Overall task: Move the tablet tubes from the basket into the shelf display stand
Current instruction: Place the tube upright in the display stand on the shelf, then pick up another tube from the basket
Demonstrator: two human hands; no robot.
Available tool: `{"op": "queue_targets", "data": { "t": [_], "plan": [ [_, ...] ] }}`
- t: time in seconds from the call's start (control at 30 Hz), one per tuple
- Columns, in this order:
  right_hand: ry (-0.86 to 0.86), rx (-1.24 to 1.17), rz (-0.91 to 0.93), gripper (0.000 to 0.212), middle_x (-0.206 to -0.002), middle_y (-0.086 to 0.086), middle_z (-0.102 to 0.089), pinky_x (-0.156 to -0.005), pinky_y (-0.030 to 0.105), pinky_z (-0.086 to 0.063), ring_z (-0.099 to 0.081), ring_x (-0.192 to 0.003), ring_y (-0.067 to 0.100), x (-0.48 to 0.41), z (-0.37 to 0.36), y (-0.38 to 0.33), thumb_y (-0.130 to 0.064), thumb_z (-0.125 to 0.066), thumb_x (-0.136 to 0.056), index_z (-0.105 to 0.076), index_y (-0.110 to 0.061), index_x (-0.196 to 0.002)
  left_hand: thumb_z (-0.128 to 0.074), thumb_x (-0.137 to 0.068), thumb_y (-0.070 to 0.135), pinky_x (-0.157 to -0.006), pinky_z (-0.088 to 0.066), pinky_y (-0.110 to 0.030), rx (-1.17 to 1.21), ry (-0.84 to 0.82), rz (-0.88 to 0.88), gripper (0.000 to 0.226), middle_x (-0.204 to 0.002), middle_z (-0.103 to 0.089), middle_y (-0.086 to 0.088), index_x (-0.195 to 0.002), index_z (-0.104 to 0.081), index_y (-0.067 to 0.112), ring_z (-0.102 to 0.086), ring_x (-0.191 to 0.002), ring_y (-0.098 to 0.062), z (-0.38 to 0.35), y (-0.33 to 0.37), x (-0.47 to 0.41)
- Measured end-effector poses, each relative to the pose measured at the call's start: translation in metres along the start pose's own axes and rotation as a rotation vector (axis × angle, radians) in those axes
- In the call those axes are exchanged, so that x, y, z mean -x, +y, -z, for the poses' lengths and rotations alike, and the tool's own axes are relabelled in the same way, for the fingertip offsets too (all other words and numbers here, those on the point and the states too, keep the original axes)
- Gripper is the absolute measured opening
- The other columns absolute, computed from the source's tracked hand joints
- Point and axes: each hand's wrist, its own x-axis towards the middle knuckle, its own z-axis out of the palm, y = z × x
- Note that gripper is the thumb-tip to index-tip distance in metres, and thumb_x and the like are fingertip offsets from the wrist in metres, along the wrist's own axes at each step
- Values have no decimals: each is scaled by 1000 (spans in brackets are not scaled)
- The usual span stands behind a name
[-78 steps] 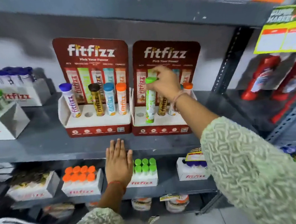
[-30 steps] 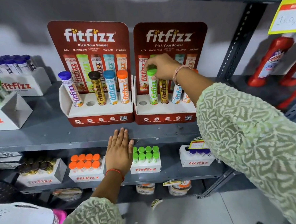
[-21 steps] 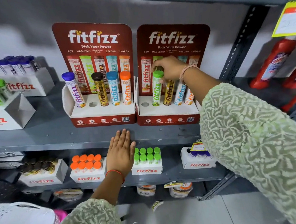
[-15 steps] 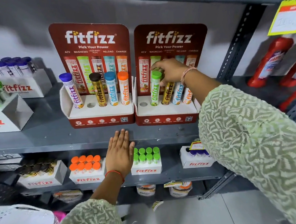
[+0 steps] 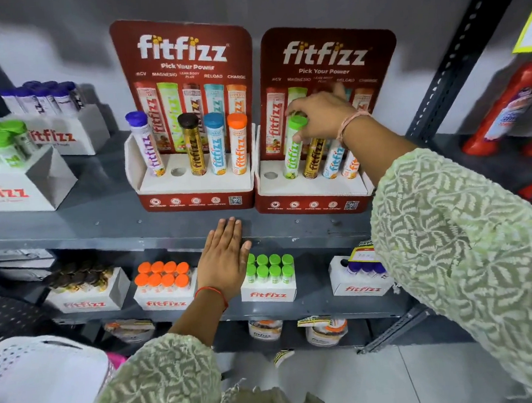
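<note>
Two red display stands sit side by side on the grey shelf. The right stand (image 5: 311,195) holds a green-capped tube (image 5: 293,155) in its second hole, then gold, blue and orange tubes; its leftmost hole (image 5: 270,175) is empty. My right hand (image 5: 321,115) rests its fingertips on the green tube's cap. The left stand (image 5: 194,190) holds purple, gold, blue and orange tubes, with its second hole (image 5: 177,171) empty. My left hand (image 5: 224,261) lies flat, palm down, on the shelf's front edge. The white basket (image 5: 41,380) sits at the lower left.
White boxes of green-capped and purple-capped tubes (image 5: 19,162) stand at the shelf's left. The lower shelf carries boxes of orange-capped (image 5: 165,284) and green-capped (image 5: 268,278) tubes. Red bottles (image 5: 504,112) lie at the right, beyond a steel upright (image 5: 456,62).
My right hand lowered the green-capped tube into the right stand's second hole, and it now stands upright there. My left hand has stayed on the shelf edge.
</note>
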Motion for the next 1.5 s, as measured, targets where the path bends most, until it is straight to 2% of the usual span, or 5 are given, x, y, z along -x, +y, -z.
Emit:
{"op": "queue_targets", "data": {
  "t": [0.23, 0.57, 0.93, 1.3, 1.5],
  "plan": [
    [704, -229, 465, 26, -103, 7, -72, -75, 30, -23, -63, -99, 31, 26, -45, -124, -32, -61, -78, -68, -14, -94, -9, -96, 42, -109, -11, -40, 14, 246, 342, 63, -142, -35, -23, -135, -32, -2, -25, -133, -34, 7, -75, 73],
    [73, -444, 1109, 17, -75, 11, -73, -71, 31, -47, -70, -70, 27, 74, -217, -416, -16, -56, -76, -71, -9, -72, -15, -95, 40, -104, -15, -45, -100, 258, 1131, 61, -140, -38, -25, -133, -33, -4, -30, -130, -39, -13, -171, 293],
    [-997, -1047, -18, 49, -105, 23, -62, -86, 52, -55, -64, -102, 41, 118, -327, -636, -35, -63, -85, -58, 7, -109, -3, -97, 41, -112, 2, -33, -249, 201, 1277, 60, -153, 10, 1, -139, -23, 2, 11, -139, -16, -50, -186, 359],
    [-802, -1452, -274, 24, -97, 28, -65, -48, 31, -60, -68, -81, 36, 95, -289, -554, -9, -72, -76, -50, -10, -67, -3, -96, 46, -111, 3, -30, -107, 109, 1286, 68, -145, -27, -18, -136, -30, -1, 3, -139, -17, -35, -186, 358],
    [-323, -1334, -169, 23, -77, 14, -69, -74, 51, -58, -67, -75, 28, 59, -181, -387, -25, -79, -61, -57, -27, -58, -8, -96, 43, -109, -6, -36, -25, 214, 1049, 67, -138, -38, -29, -130, -37, -7, -30, -129, -40, 7, -175, 266]
  ]
}}
